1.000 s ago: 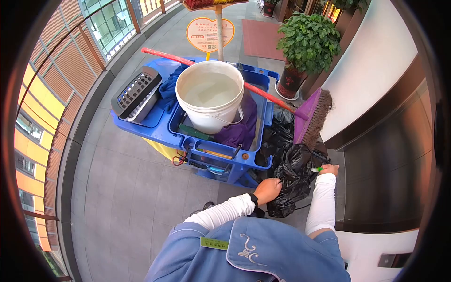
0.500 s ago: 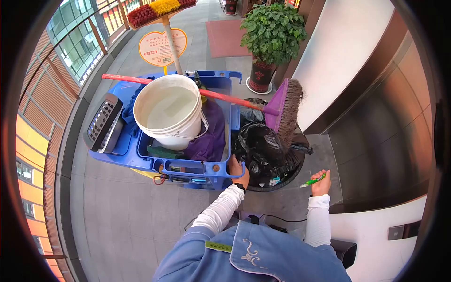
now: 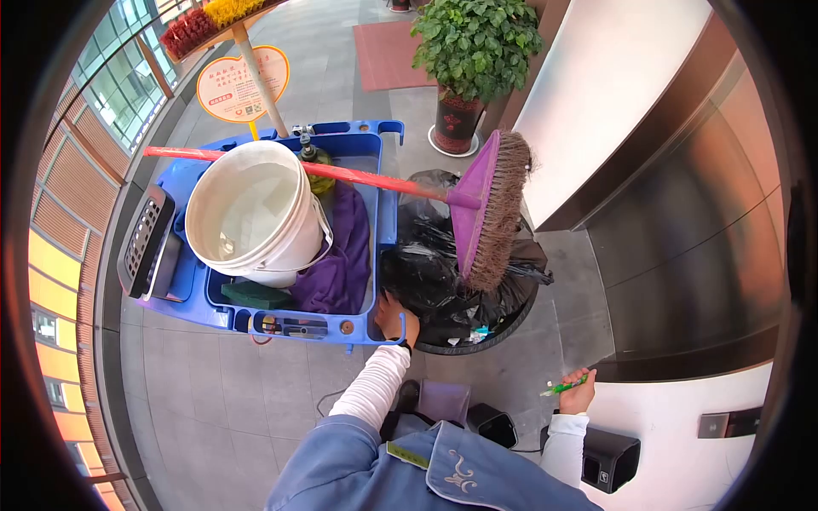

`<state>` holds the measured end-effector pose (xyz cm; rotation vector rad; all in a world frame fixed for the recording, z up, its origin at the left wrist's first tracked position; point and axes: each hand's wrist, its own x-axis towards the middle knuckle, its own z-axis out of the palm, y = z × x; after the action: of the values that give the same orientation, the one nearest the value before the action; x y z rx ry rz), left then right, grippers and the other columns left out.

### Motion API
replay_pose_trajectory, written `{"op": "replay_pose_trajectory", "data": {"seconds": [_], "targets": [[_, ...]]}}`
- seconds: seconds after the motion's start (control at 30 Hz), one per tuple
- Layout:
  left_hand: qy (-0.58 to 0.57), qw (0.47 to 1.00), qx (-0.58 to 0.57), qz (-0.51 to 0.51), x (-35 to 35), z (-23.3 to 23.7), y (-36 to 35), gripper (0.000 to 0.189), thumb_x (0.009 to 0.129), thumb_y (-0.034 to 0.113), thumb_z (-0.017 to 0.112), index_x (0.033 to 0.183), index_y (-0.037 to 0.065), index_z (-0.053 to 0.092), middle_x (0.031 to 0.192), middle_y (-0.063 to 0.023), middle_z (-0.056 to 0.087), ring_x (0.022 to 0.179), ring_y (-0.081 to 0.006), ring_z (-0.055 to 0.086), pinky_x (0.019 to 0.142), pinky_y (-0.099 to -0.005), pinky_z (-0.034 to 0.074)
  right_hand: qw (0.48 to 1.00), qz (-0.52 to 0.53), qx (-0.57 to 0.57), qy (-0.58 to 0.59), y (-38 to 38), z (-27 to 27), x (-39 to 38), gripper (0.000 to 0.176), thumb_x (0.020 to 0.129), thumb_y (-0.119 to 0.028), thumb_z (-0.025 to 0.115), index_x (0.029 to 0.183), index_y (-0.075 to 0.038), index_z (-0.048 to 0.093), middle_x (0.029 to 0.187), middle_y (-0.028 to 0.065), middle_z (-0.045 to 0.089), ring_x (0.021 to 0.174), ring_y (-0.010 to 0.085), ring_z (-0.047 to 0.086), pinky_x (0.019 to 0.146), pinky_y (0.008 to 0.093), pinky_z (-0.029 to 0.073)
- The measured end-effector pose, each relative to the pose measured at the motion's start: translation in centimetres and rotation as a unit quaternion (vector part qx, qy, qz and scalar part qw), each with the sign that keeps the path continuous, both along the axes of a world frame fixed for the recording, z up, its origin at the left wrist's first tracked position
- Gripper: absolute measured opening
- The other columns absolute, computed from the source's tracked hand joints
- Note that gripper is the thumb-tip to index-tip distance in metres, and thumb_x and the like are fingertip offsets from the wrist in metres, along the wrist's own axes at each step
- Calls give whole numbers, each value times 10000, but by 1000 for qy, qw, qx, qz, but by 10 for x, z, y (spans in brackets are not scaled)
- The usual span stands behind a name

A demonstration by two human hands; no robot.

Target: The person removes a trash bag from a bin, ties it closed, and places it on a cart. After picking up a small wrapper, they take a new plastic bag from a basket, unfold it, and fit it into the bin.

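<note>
Grey tiled floor point(image 3: 230, 409), glass windows point(image 3: 119, 89), steel wall panel point(image 3: 699, 247)

broom head point(image 3: 481, 213) overhanging black bag point(image 3: 426, 281), cart point(image 3: 388, 213) close left, floor point(image 3: 545, 341) open right

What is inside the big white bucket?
The white bucket holds pale water. A red broom handle crosses its far rim. Anything sunk at the bottom cannot be made out.

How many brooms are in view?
2: a purple broom lying across the blue cart; a red-and-yellow broom standing at the cart's far side. Others may be hidden.
</note>
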<state>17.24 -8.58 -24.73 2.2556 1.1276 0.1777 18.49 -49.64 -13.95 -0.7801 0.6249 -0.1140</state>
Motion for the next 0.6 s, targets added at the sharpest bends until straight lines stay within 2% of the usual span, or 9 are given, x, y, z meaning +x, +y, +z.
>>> {"op": "replay_pose_trajectory", "data": {"seconds": [0.03, 0.07, 0.1, 0.13, 0.17, 0.23, 0.4, 0.5, 0.6], "targets": [[-38, 999, 27, -21, -15, 29, -11, 628, 803, 153, 527, 1328, -92, 284, 1389, -291, 248, 1292, -426, 253, 1065, -477, 222, 1000, -10, -1, -7, -4, -2, -1, 297, 930, -382, 470, 805, -113, 465, 646, -18, 372, 547, 112, 334, 522, 276, 319], [-126, 988, 77, -36, -31, 28, -23, 648, 763, 114, 553, 1301, -124, 282, 1336, -337, 279, 1215, -487, 312, 1040, -482, 252, 1000, -19, -2, -14, -6, -4, -1, 298, 931, -381, 468, 803, -112, 465, 646, -19, 371, 547, 112, 332, 522, 275, 319], [-141, 986, 47, -79, -48, 52, -34, 630, 761, 87, 555, 1296, -123, 295, 1352, -346, 239, 1255, -492, 245, 1066, -479, 210, 999, -26, 9, -15, -6, -6, 0, 298, 931, -379, 468, 799, -111, 468, 646, -18, 375, 546, 113, 333, 522, 277, 319], [-137, 981, 17, -135, -60, 87, -41, 622, 756, 85, 567, 1282, -124, 312, 1357, -338, 237, 1258, -501, 233, 1066, -487, 204, 999, -33, 20, -14, -6, -9, 1, 299, 930, -377, 469, 796, -109, 470, 646, -17, 378, 544, 114, 335, 523, 278, 320], [-163, 958, 67, -228, -73, 108, -49, 608, 764, 88, 574, 1289, -92, 325, 1357, -313, 260, 1258, -488, 249, 1061, -486, 221, 999, -39, 29, -13, -4, -10, 3, 300, 930, -375, 469, 793, -108, 472, 647, -16, 382, 543, 116, 337, 523, 279, 321], [-213, 904, 55, -367, -75, 124, -55, 571, 783, 76, 562, 1294, -55, 342, 1355, -288, 283, 1258, -468, 269, 1055, -475, 244, 999, -30, 33, -4, 4, -21, 9, 288, 928, -358, 477, 813, -93, 472, 648, -7, 393, 548, 121, 357, 534, 284, 337], [-166, 947, 90, -259, -14, 71, -39, 553, 768, 58, 590, 1276, -25, 389, 1335, -272, 323, 1250, -428, 319, 1043, -434, 287, 996, 35, 82, -14, 49, -14, 16, 271, 929, -347, 477, 820, -99, 486, 651, -5, 414, 553, 122, 373, 542, 281, 346], [-106, 968, 75, -216, 2, 52, -14, 476, 756, 83, 607, 1200, -28, 478, 1289, -252, 400, 1204, -427, 370, 1019, -433, 315, 994, 99, 24, -22, 79, 10, 9, 265, 930, -346, 477, 819, -105, 488, 650, -6, 417, 558, 114, 373, 546, 275, 346], [-125, 975, 0, -184, 2, 15, 7, 451, 741, 139, 637, 1148, -22, 525, 1222, -235, 478, 1153, -405, 426, 998, -432, 339, 976, 202, -70, -52, 105, 24, 5, 183, 927, -276, 494, 912, -95, 481, 671, -2, 431, 549, 103, 402, 515, 273, 369]]}}
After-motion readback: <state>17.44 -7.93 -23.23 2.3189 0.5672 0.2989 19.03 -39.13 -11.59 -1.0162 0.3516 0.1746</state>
